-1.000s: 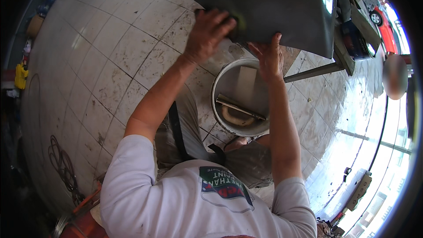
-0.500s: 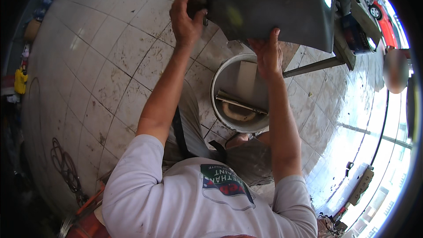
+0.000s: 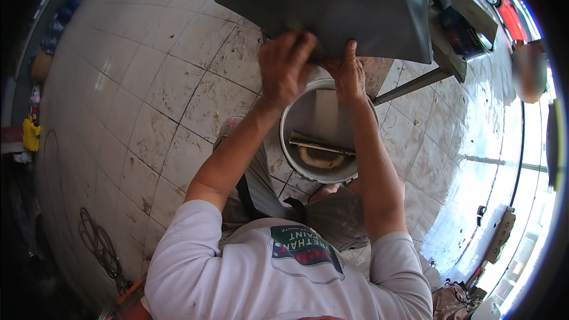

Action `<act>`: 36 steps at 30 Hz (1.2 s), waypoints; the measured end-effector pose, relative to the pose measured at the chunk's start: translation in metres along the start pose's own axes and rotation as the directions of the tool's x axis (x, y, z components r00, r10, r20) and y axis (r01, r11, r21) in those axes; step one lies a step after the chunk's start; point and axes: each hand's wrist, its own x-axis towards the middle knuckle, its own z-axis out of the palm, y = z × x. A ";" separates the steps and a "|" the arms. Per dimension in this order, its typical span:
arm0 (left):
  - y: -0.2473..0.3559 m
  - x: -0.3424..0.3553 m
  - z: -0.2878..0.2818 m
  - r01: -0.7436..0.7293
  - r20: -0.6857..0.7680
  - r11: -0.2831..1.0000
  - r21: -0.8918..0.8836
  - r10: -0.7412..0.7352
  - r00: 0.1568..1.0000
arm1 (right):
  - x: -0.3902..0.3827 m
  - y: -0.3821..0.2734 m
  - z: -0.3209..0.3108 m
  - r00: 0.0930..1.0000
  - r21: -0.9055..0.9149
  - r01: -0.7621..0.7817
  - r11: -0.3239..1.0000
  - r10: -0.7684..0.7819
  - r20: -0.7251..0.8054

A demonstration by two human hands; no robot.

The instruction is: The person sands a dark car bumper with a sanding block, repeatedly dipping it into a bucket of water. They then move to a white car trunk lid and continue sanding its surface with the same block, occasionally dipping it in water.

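A dark grey curved sheet panel stretches across the top of the view, with a short pale scratch on it. My right hand grips its near edge, thumb on the upper face and fingers underneath. Close beside it, my left hand is blurred by motion at the panel's lower left edge. Its fingers are curled round a dark pad, mostly hidden by the hand. Below my hands stands a round bucket of greyish liquid. Inside it lie a pale flat strip and a tool with a tan curved handle.
A stand's leg slants beneath the panel, near a dark tin. A coiled cable lies on the tiled floor at lower left. At the far right are another person and a red car.
My left hand has moved right and down along the panel edge, toward my right hand. My right hand keeps its hold. The whole view has shifted slightly.
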 end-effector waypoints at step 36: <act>0.056 -0.136 -0.008 0.490 0.299 0.770 -0.408 -0.394 0.869 | -0.047 0.151 -0.159 0.923 -0.965 0.010 -0.261 0.375 -0.092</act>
